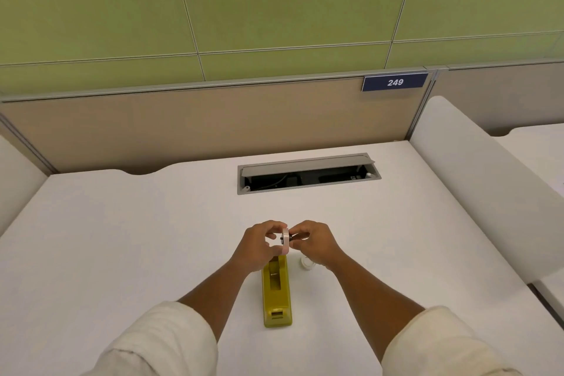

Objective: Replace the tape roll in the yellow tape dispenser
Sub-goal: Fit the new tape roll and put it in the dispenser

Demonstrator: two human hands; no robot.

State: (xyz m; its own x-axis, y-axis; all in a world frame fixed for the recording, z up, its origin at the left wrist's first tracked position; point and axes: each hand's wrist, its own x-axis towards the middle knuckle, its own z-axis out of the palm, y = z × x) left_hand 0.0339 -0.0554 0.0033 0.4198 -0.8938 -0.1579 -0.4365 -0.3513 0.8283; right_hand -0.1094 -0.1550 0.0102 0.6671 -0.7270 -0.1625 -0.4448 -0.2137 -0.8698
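Note:
The yellow tape dispenser [276, 293] lies lengthwise on the white desk, its roll bay bare. Above its far end my left hand [259, 246] holds a pale tape roll [285, 240] upright and edge-on between thumb and fingers. My right hand [312, 243] pinches a small black hub [292, 236] at the roll's centre, right against the roll. A small white ring, which looks like another roll or core [306, 262], lies on the desk just right of the dispenser, partly hidden under my right hand.
An open grey cable tray [308, 174] is sunk into the desk [122, 238] further back. White side partitions [476, 180] stand left and right, a beige panel with a blue "249" sign [395, 82] behind.

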